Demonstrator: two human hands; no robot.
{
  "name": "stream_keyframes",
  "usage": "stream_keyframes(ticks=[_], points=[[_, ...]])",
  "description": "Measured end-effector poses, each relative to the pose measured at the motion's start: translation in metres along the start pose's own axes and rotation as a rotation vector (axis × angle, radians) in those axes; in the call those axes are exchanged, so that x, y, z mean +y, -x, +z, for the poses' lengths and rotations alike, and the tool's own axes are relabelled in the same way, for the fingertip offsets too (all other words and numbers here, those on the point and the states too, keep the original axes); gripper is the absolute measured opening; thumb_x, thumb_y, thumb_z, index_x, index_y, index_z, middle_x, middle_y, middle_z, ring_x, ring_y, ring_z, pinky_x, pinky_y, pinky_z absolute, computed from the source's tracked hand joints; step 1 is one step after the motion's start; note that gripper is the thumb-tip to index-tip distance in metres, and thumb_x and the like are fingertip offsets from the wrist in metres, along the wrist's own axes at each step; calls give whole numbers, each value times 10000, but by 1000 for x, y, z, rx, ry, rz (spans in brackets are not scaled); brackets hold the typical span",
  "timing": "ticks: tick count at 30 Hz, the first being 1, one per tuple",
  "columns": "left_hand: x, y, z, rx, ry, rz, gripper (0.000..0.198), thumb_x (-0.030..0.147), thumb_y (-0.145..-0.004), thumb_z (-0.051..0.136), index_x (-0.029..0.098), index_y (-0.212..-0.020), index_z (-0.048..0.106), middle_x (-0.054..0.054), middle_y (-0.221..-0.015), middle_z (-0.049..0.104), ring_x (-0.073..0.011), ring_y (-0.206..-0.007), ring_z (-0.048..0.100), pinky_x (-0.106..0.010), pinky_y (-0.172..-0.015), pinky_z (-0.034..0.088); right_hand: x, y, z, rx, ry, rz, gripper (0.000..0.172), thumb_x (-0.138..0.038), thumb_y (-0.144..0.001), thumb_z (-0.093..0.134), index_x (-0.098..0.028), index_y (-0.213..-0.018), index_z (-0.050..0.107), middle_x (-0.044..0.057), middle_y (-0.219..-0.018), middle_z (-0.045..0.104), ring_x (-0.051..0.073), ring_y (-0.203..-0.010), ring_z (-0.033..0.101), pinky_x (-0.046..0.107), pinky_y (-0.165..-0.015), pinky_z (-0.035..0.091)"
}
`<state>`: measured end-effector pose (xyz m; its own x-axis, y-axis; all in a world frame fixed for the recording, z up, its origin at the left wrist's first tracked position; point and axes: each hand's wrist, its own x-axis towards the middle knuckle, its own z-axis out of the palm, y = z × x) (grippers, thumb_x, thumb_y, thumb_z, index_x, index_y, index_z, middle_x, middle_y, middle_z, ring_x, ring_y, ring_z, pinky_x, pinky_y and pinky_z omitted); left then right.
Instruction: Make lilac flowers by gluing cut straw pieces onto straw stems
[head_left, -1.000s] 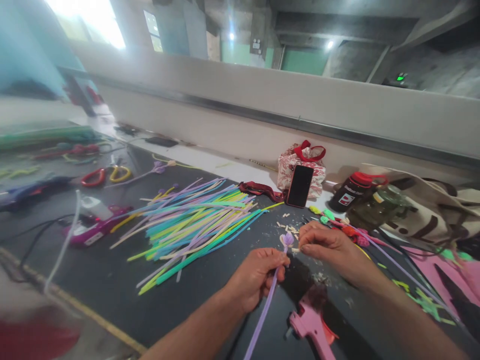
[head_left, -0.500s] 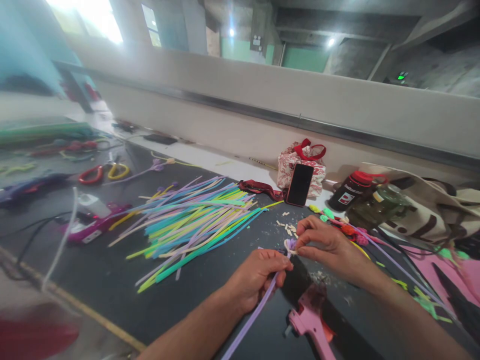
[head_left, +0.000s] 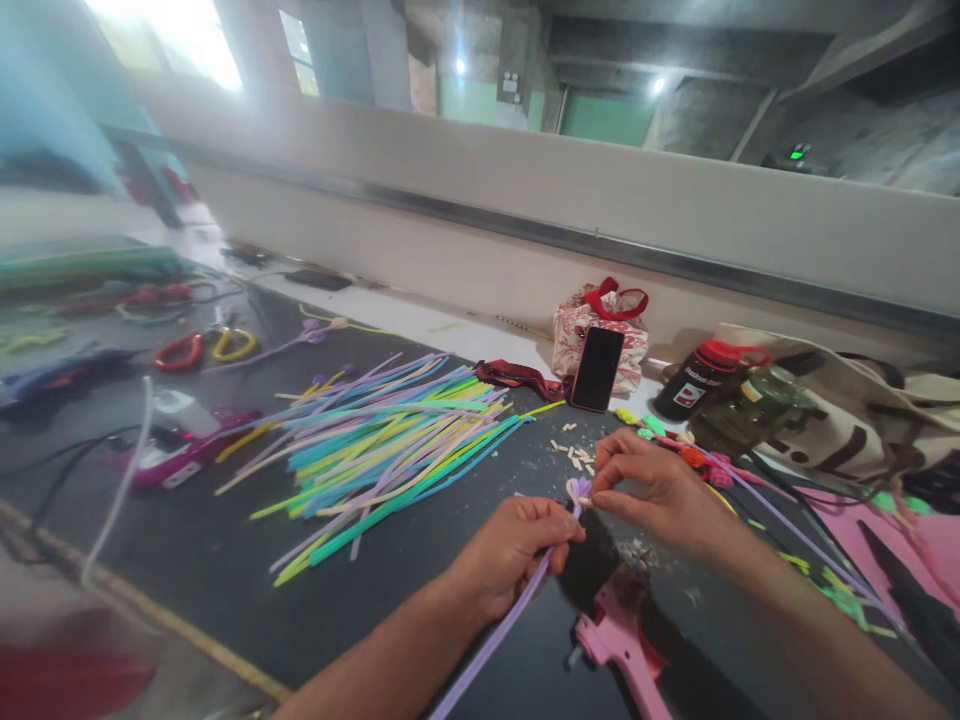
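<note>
My left hand (head_left: 511, 556) is closed around a long purple pipe cleaner (head_left: 491, 645) whose stem runs down toward the bottom edge. Its top end is curled into a small purple and cream flower head (head_left: 578, 489). My right hand (head_left: 651, 488) pinches that flower head with thumb and fingertips. Both hands hover just above the black table (head_left: 225, 590), close together.
A fan of coloured pipe cleaners (head_left: 382, 445) lies to the left. A pink glue gun (head_left: 619, 645) rests below my hands; another (head_left: 180, 455) sits far left. A phone (head_left: 597, 369) leans on a patterned bag (head_left: 581, 325). Bottles (head_left: 697, 380), finished flowers (head_left: 701, 460) and scissors (head_left: 202, 350) lie around.
My hands have drawn closer, and my right fingers have closed onto the flower head. The purple stem swung leftward at its lower end. The view shifted slightly.
</note>
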<state>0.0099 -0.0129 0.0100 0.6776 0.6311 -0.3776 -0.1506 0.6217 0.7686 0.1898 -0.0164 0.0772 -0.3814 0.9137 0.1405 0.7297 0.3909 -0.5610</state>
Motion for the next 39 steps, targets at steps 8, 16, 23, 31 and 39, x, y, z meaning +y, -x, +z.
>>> stream_keyframes(ticks=[8,16,23,31,39], points=[[-1,0,1,55,-78,23,231,367,-648,637,143,-679,585,78,-394,463,-15,-265,246,-187,-322,117,-10,-3,-8,-129,130,-64,140,-176,-801,558,-202,-703,653,9,-840,524,139,-801,520,261,-697,386],[-1,2,2,87,-196,49,207,341,-666,616,135,-684,619,68,-396,474,-23,-292,238,-203,-352,97,-14,-3,-12,-197,228,-93,148,-174,-801,558,-207,-706,667,8,-871,522,144,-830,505,268,-711,370],[1,3,7,148,-254,111,153,267,-682,592,126,-629,620,67,-382,457,-30,-333,277,-195,-392,155,-14,-3,-13,-235,268,-103,152,-136,-788,555,-214,-725,670,7,-896,520,146,-845,502,277,-733,360],[0,3,6,145,-314,122,152,268,-682,584,127,-636,619,73,-393,460,-39,-360,292,-197,-425,186,-15,-5,-12,-213,274,-62,127,-144,-776,577,-199,-709,670,8,-872,524,142,-830,507,277,-722,356],[-1,3,4,136,-337,137,184,298,-674,587,121,-664,635,65,-401,468,-47,-378,314,-198,-438,196,-12,-7,-7,-158,256,-63,116,-146,-750,604,-189,-660,663,7,-831,539,132,-778,516,261,-675,359]])
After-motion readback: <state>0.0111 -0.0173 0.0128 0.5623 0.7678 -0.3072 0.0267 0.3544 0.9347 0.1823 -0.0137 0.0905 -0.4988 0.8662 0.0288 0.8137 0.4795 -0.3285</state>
